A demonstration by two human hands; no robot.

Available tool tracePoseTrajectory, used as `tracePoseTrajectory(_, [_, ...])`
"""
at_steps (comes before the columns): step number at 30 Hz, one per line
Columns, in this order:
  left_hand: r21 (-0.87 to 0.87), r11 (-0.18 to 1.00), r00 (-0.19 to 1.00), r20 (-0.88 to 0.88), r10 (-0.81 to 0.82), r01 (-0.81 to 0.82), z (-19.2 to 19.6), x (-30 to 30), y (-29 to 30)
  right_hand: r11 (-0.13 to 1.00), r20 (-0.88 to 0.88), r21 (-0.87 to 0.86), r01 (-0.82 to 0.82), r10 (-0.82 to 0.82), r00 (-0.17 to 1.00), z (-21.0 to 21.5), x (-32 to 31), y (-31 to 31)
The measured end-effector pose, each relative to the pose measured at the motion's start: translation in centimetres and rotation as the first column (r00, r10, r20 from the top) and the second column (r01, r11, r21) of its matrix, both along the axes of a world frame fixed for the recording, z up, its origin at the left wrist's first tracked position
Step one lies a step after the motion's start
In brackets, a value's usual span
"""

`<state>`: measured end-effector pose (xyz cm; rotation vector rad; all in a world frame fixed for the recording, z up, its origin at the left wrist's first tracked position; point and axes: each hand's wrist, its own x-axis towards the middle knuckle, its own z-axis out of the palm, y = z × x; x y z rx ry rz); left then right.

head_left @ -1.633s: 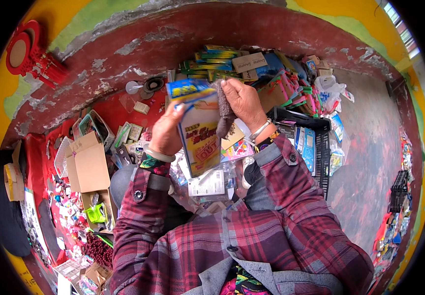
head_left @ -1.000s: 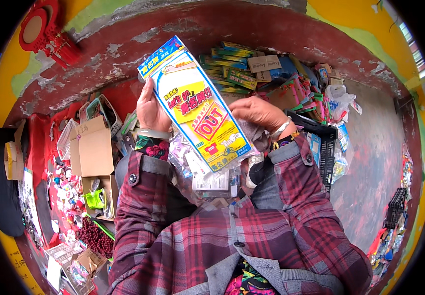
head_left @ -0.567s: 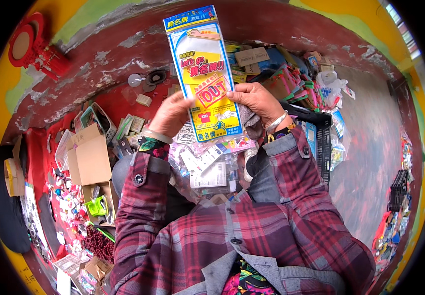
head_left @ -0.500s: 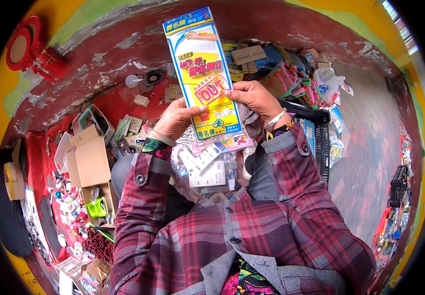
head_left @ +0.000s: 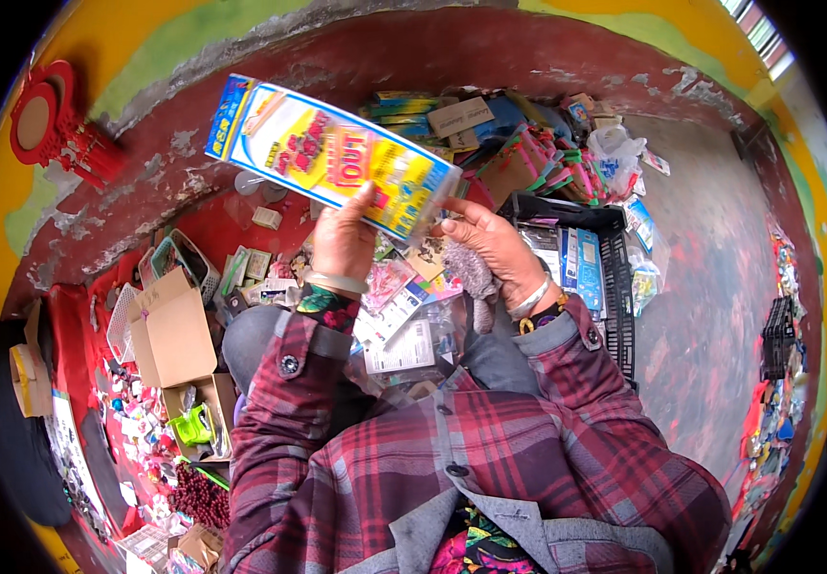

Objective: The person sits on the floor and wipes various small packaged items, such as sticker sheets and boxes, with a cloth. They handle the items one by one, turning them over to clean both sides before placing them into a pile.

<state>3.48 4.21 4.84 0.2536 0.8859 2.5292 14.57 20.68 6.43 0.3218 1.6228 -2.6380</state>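
A long flat packet [head_left: 332, 163] in clear plastic, with a blue header and a yellow, red and blue printed card, is tilted in front of me. My left hand [head_left: 345, 239] grips its lower edge between thumb and fingers. At the packet's right end is my right hand [head_left: 500, 251], thumb and forefinger close to the corner; whether they touch it I cannot tell. A fuzzy grey cloth [head_left: 471, 277] hangs from that hand's curled lower fingers. Beneath both hands, flat packages and a white-labelled packet [head_left: 401, 346] lie between my knees.
A black plastic crate [head_left: 614, 258] holding blue packages stands right of my knee. Behind it are piled colourful packets and a white plastic bag [head_left: 614, 148]. To the left are an open cardboard box [head_left: 176, 330] and plastic baskets [head_left: 187, 256]. Small goods line the right wall.
The packet has turned from nearly upright to slanting, its header swinging left and down. My right hand has moved off its side to its end. The grey cloth shows more fully.
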Motion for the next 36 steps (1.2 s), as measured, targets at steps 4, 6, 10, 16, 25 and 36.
tracePoseTrajectory(4, [-0.044,0.997,0.998,-0.019,-0.058,0.058,1.1,4.6,2.2,0.994,-0.061,-0.086,0.063,-0.069,0.996,1.2,1.7,0.0])
tracePoseTrajectory(6, [-0.067,0.98,0.982,-0.01,-0.189,0.187,1.1,5.4,2.4,0.996,-0.014,-0.065,0.059,-0.06,0.998,1.6,3.5,1.9])
tracePoseTrajectory(10, [-0.31,0.881,0.921,-0.042,-0.388,0.357,2.0,6.0,1.7,0.901,-0.058,0.203,0.384,-0.381,0.923,0.4,8.7,8.2])
tracePoseTrajectory(16, [-0.417,0.856,0.951,0.104,-0.29,0.306,-3.5,3.5,-3.9,0.32,-0.182,0.423,0.848,-0.887,0.425,-0.4,27.9,23.2])
tracePoseTrajectory(25, [-0.468,0.784,0.91,0.279,-0.306,0.407,-8.7,3.1,-4.0,0.112,0.173,0.341,0.933,-0.983,0.054,-16.6,48.2,21.0])
tracePoseTrajectory(36, [-0.484,0.767,0.904,0.297,-0.307,0.42,-12.7,3.6,-6.1,0.325,0.378,0.184,0.927,-0.894,0.238,-28.8,36.8,18.8])
